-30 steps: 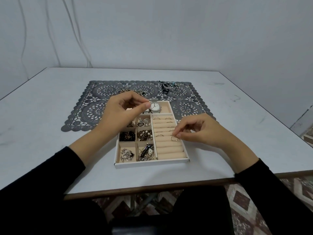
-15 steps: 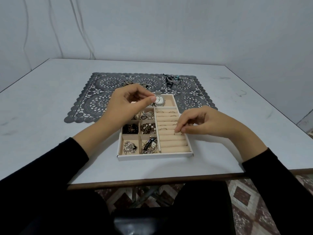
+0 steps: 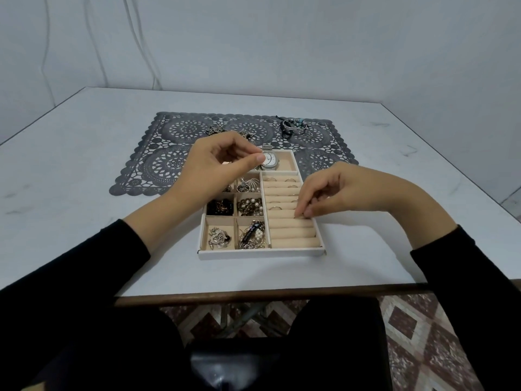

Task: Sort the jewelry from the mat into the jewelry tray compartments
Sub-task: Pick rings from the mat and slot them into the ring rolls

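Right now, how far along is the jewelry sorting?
Mostly done. The tray's small compartments hold pieces, the watch sits in the top one, and several rings sit in the ring rolls. In hand: the right hand pinches what looks like a ring at a roll; the left hand hovers pinched, contents unclear. Left on the mat: bracelets and a few small pieces.

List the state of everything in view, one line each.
jewelry tray: compartments mostly filled.
watch: lying in the tray's far compartment.
ring: pinched, at a roll slot.
right hand: pinches the ring.
left hand: fingertips pinched above tray; contents unclear.
bracelets: on the mat, unsorted.
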`<control>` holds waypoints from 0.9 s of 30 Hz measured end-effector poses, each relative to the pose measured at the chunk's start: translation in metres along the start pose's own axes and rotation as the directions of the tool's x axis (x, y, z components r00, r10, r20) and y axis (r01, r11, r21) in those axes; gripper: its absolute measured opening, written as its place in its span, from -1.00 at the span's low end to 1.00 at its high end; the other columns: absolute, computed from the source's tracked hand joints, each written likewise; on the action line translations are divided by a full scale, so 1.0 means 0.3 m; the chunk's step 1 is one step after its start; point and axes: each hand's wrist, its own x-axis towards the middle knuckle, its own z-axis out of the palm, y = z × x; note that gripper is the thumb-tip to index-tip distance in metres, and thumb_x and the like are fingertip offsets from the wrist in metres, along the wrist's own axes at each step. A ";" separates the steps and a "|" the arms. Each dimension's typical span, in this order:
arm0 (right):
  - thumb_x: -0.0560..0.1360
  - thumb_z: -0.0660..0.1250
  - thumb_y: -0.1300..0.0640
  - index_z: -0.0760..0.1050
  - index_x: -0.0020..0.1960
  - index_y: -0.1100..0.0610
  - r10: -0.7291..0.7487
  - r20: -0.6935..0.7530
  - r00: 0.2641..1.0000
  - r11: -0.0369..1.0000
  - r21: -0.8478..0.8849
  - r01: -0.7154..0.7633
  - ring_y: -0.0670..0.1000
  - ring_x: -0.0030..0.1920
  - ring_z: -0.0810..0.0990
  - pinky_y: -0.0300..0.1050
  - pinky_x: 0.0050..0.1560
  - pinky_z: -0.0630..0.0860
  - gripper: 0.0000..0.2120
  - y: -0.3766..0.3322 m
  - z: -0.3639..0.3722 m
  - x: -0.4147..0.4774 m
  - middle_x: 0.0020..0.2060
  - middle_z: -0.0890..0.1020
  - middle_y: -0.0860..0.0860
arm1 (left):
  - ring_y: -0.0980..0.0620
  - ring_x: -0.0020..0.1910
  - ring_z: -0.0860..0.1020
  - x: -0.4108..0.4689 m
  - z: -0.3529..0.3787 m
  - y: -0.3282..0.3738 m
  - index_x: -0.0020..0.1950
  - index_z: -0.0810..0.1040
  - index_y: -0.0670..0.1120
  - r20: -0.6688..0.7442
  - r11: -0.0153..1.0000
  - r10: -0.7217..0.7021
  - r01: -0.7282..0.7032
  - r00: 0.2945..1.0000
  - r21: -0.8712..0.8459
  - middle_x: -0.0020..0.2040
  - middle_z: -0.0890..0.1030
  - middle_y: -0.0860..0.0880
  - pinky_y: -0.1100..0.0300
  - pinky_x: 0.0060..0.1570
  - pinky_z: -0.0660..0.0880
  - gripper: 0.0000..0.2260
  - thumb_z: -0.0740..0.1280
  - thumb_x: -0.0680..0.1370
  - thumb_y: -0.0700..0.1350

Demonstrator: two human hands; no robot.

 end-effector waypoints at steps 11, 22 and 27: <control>0.41 0.48 0.27 0.68 -0.09 0.12 0.059 -0.005 0.998 0.998 -0.030 -0.059 -0.13 -0.27 0.54 -0.32 -0.17 0.44 -0.89 -0.020 0.001 0.004 -0.20 0.68 0.09 | 0.15 -0.23 0.57 -0.004 0.000 0.011 -0.07 0.66 -0.12 0.011 1.000 0.000 0.000 1.000 0.006 -0.20 0.66 0.03 0.34 -0.23 0.51 -0.91 0.49 0.47 -0.16; 0.44 0.43 0.28 0.65 0.01 0.17 -0.009 -0.173 0.985 0.992 0.123 0.031 -0.04 -0.17 0.61 -0.25 -0.16 0.51 -0.85 0.014 -0.013 -0.013 -0.17 0.70 0.09 | 0.13 -0.24 0.60 -0.012 0.007 0.026 -0.08 0.66 -0.09 0.048 1.000 0.001 -0.001 0.999 -0.007 -0.20 0.68 0.00 0.33 -0.22 0.51 -0.92 0.50 0.45 -0.16; 0.50 0.38 0.13 0.64 0.01 0.04 0.030 -0.588 0.808 0.972 0.205 0.113 0.08 -0.16 0.57 0.07 -0.11 0.45 -0.89 0.086 -0.006 0.032 -0.09 0.67 0.18 | 0.06 -0.17 0.63 -0.018 0.012 0.027 -0.05 0.67 -0.13 0.086 0.999 0.024 -0.027 0.996 0.036 -0.17 0.69 -0.02 0.23 -0.09 0.59 -0.89 0.50 0.46 -0.15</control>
